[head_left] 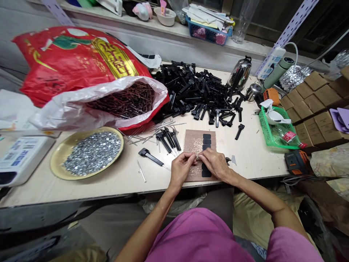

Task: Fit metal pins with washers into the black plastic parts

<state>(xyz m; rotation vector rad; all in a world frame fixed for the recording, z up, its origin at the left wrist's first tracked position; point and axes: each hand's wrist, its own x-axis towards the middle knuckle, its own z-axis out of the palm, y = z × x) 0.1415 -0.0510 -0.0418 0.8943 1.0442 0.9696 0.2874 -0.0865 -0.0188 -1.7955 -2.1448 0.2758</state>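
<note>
The left hand (180, 168) has its grip closed on a small metal piece (196, 157) at lower centre of the frame. Its long axis seems to go left to right, above a wooden board (189, 140), and the right hand (214, 163) pinches it too.

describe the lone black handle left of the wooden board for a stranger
On the workbench, find the round brass tray of metal washers. Right of it, a black handle with a metal pin lies alone, apart from the cluster by the board.
</note>
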